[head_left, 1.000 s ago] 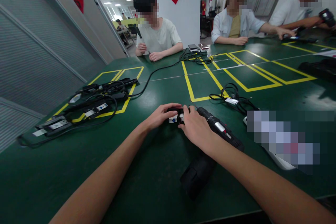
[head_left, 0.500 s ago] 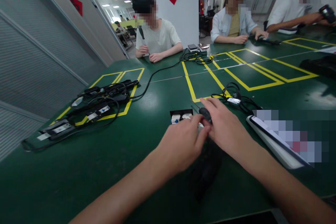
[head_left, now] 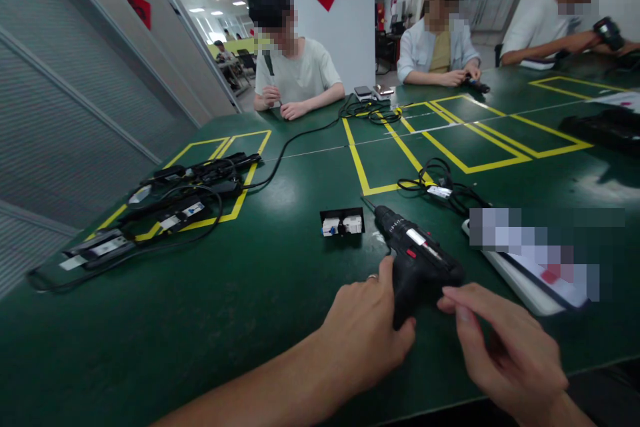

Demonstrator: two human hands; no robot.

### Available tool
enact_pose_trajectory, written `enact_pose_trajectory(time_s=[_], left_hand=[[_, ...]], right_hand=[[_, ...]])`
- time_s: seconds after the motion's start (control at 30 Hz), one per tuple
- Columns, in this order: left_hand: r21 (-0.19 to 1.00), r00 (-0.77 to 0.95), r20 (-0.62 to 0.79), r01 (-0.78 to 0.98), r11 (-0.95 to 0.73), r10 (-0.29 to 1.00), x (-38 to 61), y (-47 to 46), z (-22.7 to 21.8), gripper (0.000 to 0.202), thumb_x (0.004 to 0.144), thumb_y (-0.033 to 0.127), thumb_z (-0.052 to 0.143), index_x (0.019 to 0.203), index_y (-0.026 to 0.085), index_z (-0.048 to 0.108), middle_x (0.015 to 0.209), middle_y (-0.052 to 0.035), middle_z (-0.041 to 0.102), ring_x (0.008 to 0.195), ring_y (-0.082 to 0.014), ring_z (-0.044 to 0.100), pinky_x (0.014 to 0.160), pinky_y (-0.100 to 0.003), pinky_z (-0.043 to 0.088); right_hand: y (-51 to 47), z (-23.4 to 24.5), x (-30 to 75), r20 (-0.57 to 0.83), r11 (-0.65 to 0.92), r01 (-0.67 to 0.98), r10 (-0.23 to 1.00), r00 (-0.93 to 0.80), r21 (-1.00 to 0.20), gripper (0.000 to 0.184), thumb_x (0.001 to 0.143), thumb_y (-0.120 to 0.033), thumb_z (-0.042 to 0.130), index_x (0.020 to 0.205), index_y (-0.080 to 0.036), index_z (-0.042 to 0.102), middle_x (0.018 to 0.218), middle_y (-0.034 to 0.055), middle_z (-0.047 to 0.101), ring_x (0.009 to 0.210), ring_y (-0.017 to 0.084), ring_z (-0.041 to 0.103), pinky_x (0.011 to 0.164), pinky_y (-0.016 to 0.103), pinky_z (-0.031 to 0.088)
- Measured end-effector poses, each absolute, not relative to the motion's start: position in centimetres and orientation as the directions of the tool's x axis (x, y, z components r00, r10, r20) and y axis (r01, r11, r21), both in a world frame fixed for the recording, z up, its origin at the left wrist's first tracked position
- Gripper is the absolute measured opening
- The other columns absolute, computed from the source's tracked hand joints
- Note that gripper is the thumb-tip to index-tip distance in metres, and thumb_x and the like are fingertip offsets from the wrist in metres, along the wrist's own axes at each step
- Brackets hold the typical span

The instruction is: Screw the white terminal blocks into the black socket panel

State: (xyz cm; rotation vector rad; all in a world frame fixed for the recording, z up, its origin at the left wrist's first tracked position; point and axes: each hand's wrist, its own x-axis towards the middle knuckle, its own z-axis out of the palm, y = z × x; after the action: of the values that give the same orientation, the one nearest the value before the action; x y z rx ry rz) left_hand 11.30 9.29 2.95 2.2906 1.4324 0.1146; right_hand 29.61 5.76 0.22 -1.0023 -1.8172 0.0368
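Note:
A black cordless drill [head_left: 417, 247] with red marks lies on the green table, its thin bit pointing away to the upper left. My left hand [head_left: 363, 320] is closed around its handle, the index finger by the trigger. At the drill's rear end is my right hand [head_left: 505, 340], fingers loosely bent and thumb apart from the index finger. The index fingertip is at or very near the housing; contact is hard to tell. Just left of the bit sits a small black frame with white socket-like modules [head_left: 343, 223] and a blue part.
Black power strips and cables [head_left: 190, 193] lie at the left. A coiled cable [head_left: 440, 187] and a tablet-like device [head_left: 515, 273] are to the right. Yellow tape [head_left: 367, 187] marks the green table [head_left: 225, 333]. Across it sit people [head_left: 300, 67], one holding a screwdriver-like tool [head_left: 270, 70].
My hands have moved apart and toward me from the drill's front end. The left now grips the handle, the right is at the rear. The drill and module frame are now uncovered.

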Motion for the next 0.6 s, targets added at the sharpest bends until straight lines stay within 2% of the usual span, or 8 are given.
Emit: enact_pose_trajectory(time_s=[0.13, 0.2, 0.3, 0.43, 0.5, 0.6], left_hand=[[0.471, 0.452, -0.115, 0.809, -0.352, 0.884, 11.1, 9.0, 3.1, 0.068, 0.077, 0.039, 0.054, 0.135, 0.019, 0.026, 0.094, -0.0103, 0.067, 0.079, -0.0323, 0.066, 0.069, -0.049, 0.054], [0.536, 0.465, -0.078, 0.766, -0.356, 0.882, 11.3, 8.7, 3.3, 0.068, 0.077, 0.039, 0.054, 0.135, 0.021, 0.024, 0.094, -0.0095, 0.067, 0.079, -0.0307, 0.066, 0.068, -0.047, 0.054], [0.656, 0.493, 0.009, 0.653, -0.377, 0.870, 11.6, 8.0, 3.6, 0.071, 0.075, 0.039, 0.056, 0.134, 0.022, 0.022, 0.097, -0.0083, 0.067, 0.080, -0.0282, 0.067, 0.065, -0.044, 0.055], [0.749, 0.510, 0.148, 0.501, -0.433, 0.847, 11.7, 7.2, 3.0, 0.078, 0.071, 0.037, 0.062, 0.133, 0.023, 0.018, 0.100, -0.0089, 0.066, 0.076, -0.0265, 0.067, 0.060, -0.039, 0.056], [0.766, 0.529, 0.205, 0.438, -0.471, 0.824, 11.5, 6.7, 2.0, 0.080, 0.069, 0.038, 0.064, 0.133, 0.021, 0.018, 0.100, -0.0111, 0.066, 0.073, -0.0260, 0.068, 0.057, -0.037, 0.056], [0.806, 0.611, 0.202, 0.339, -0.485, 0.765, 11.2, 6.0, 0.0, 0.083, 0.067, 0.043, 0.065, 0.131, 0.018, 0.018, 0.098, -0.0135, 0.065, 0.070, -0.0253, 0.068, 0.054, -0.033, 0.054]], right_hand=[[4.5, -0.4, 29.9, 0.789, 0.699, 0.577, 0.597, -0.145, -0.422, 0.034, 0.069, 0.004, 0.052, 0.094, -0.015, 0.063, 0.070, 0.0032, 0.069, 0.068, 0.016, 0.067, 0.066, 0.028, 0.051], [4.0, -1.0, 30.1, 0.773, 0.673, 0.561, 0.628, -0.090, -0.481, 0.032, 0.068, 0.002, 0.053, 0.091, -0.017, 0.064, 0.068, 0.0021, 0.069, 0.064, 0.017, 0.067, 0.064, 0.028, 0.051], [3.9, -2.4, 30.2, 0.661, 0.566, 0.535, 0.750, -0.019, -0.627, 0.029, 0.072, -0.004, 0.058, 0.093, -0.021, 0.065, 0.073, 0.0024, 0.071, 0.063, 0.019, 0.067, 0.062, 0.030, 0.051], [3.9, -3.5, 30.0, 0.544, 0.479, 0.477, 0.839, -0.004, -0.737, 0.022, 0.086, -0.030, 0.055, 0.106, -0.024, 0.061, 0.083, 0.0068, 0.073, 0.069, 0.023, 0.070, 0.062, 0.032, 0.057], [3.7, -3.6, 30.2, 0.412, 0.413, 0.388, 0.907, -0.092, -0.824, 0.033, 0.087, -0.043, 0.052, 0.112, -0.023, 0.060, 0.081, 0.0079, 0.074, 0.069, 0.024, 0.071, 0.059, 0.031, 0.058], [3.0, -3.8, 30.5, 0.047, 0.110, 0.203, 0.954, -0.295, -0.973, 0.041, 0.086, -0.051, 0.050, 0.109, -0.021, 0.067, 0.072, 0.0077, 0.075, 0.070, 0.024, 0.072, 0.060, 0.031, 0.059]])
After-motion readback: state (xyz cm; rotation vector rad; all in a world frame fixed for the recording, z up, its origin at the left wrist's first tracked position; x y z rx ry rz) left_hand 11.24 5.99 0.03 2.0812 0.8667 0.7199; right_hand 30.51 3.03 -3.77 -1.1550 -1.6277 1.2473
